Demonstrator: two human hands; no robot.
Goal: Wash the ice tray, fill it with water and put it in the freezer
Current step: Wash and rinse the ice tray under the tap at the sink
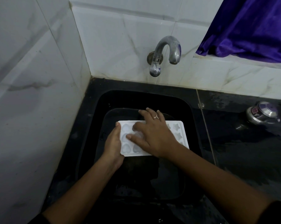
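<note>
Held low in the sink (pixel 91 126), the ice tray (pixel 178 135) was clasped at its left end by the left grip (pixel 113 143) while the right grip (pixel 152 133) lay flat-fingered on it, unclenched — each hollow likely needed rubbing.

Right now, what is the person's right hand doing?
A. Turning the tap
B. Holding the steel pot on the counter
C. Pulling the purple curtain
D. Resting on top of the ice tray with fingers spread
D: the right hand lies with fingers spread across the top of the white ice tray, while the left hand grips the tray's left edge over the sink.
</note>
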